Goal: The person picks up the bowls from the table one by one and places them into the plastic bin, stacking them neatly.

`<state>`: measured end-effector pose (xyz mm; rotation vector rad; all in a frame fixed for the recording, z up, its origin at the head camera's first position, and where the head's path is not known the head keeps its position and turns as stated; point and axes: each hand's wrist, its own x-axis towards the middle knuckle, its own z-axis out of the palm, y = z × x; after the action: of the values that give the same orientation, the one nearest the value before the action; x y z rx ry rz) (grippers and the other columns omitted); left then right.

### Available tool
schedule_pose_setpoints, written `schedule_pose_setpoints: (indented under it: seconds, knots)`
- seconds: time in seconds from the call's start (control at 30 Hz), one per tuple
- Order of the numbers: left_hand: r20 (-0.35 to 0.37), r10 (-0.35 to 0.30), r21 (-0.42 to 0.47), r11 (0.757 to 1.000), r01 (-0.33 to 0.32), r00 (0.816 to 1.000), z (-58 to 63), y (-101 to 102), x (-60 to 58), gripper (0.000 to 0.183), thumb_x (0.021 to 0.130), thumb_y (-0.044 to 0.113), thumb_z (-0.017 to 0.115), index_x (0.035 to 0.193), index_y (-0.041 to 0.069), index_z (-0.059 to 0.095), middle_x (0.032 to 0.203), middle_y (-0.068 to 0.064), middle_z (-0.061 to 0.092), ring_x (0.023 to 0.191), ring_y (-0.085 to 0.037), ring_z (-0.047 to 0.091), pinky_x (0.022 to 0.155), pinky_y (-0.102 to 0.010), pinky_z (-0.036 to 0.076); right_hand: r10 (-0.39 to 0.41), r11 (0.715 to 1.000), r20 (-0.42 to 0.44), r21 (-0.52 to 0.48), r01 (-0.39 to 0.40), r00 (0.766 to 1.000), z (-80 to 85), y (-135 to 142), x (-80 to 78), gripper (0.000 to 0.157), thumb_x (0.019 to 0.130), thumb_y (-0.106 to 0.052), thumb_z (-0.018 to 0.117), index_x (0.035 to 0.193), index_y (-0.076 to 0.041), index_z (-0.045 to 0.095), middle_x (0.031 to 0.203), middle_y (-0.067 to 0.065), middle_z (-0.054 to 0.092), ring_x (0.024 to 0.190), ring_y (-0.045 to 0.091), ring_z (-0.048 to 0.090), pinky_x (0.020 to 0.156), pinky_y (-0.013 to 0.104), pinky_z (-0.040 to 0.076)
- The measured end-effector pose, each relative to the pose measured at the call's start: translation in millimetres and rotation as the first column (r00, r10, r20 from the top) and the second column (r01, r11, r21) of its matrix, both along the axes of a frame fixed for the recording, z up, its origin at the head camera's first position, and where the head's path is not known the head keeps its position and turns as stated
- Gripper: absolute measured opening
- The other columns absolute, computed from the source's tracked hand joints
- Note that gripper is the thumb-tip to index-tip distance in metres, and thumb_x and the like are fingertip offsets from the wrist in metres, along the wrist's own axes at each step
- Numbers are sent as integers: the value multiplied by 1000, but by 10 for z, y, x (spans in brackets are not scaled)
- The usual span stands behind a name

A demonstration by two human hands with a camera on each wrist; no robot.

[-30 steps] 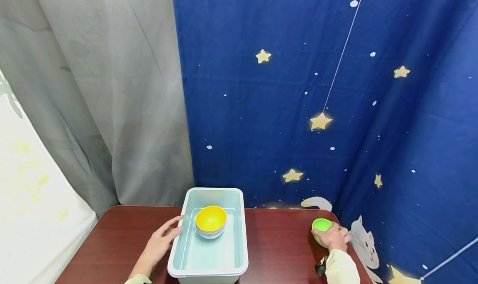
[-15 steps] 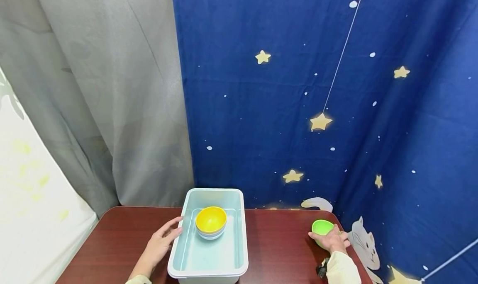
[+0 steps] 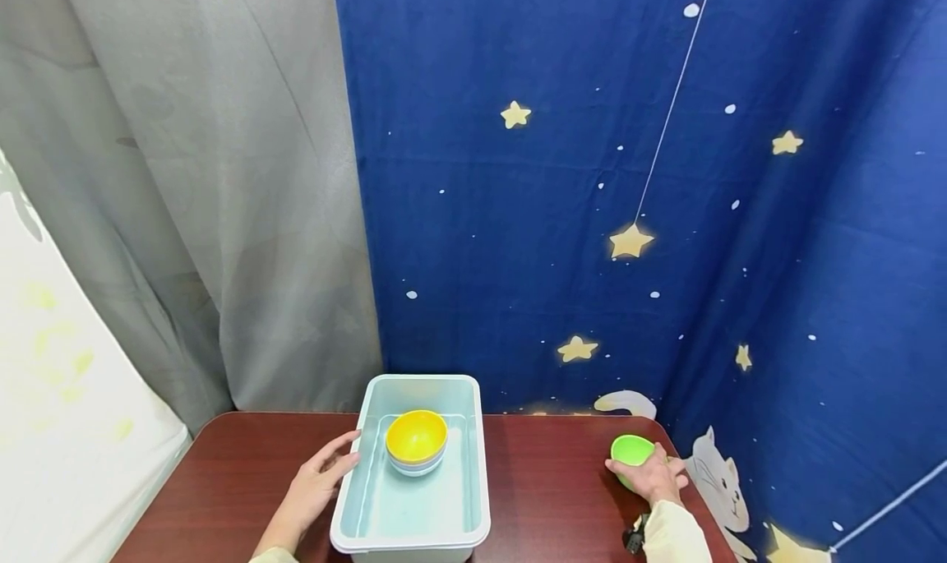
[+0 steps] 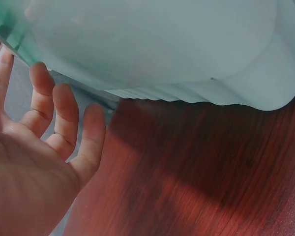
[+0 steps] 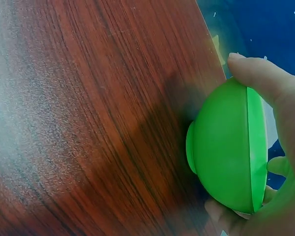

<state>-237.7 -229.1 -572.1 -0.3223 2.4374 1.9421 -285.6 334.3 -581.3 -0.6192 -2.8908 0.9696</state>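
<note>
Over the table's right end, my right hand (image 3: 653,474) holds a green bowl (image 3: 631,449), thumb at one side of the rim and fingers at the other. The right wrist view shows the bowl (image 5: 223,147) from its side, its foot towards the table and its shadow on the wood. My left hand (image 3: 316,482) is at the left wall of a pale blue bin (image 3: 484,497), fingertips right at the rim. In the left wrist view the left hand's fingers (image 4: 65,115) are loosely bent beside the bin (image 4: 152,54). Inside the bin, a yellow bowl (image 3: 417,437) tops a stack with pale bowls (image 3: 417,469) beneath.
The dark red wooden table (image 3: 551,485) has rounded far corners. Behind it hang a grey curtain (image 3: 296,218) and a blue star-patterned curtain (image 3: 503,218), close to the table's far edge. White cloth (image 3: 66,382) hangs at the left.
The head view has shifted slightly. My right hand and the green bowl have moved a little left, and the thumb reaches farther out along the bowl. My left hand stays at the bin.
</note>
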Motion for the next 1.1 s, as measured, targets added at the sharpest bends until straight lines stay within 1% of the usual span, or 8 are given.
schedule_pose_setpoints:
  seconds: [0.17,0.33,0.57,0.7,0.97,1.1]
  knots:
    - [-4,-4,-11,1000,4,1000,6,-10,10,56,95,38,72,146,22,56,109,-8,68,91,-15,68,75,-30,59,7,1000,6,-15,-7,1000,7,-52,-5,122,71,-54,84,148,14,19,130,47,21,111,64,23,96,68,31]
    - [5,1,2,1000,-1,1000,-7,-33,-2,57,94,39,73,146,24,56,110,-9,67,91,-15,68,75,-30,59,20,1000,9,-13,-20,1000,31,-117,-31,123,70,-55,85,150,13,20,129,46,23,111,62,25,94,66,33]
    - [13,1,15,1000,-2,1000,-25,-9,-4,55,96,35,72,147,24,55,111,-7,68,94,-15,68,75,-30,59,51,999,6,-18,-51,999,83,-210,-52,126,69,-58,86,151,11,20,129,43,25,112,60,24,93,66,37]
    - [6,-1,21,1000,1,1000,-15,-1,-2,54,96,34,71,147,23,55,112,-10,69,94,-16,69,74,-30,60,81,997,1,-1,-81,997,116,-272,-72,125,68,-58,86,150,11,23,130,43,27,112,59,26,92,65,37]
    - [12,-9,0,1000,9,1000,-20,-11,-19,55,96,35,71,148,23,55,120,-14,69,97,-16,69,76,-30,59,129,992,-8,16,-128,992,193,-335,-74,123,67,-61,85,149,10,27,130,43,31,114,59,28,94,64,34]
    - [18,-10,-6,1000,10,1000,-27,-15,-18,56,96,36,71,148,22,54,119,-13,69,97,-16,69,76,-31,59,151,988,-9,24,-151,988,247,-351,-72,124,67,-64,85,149,10,29,130,41,33,115,58,29,95,64,32]
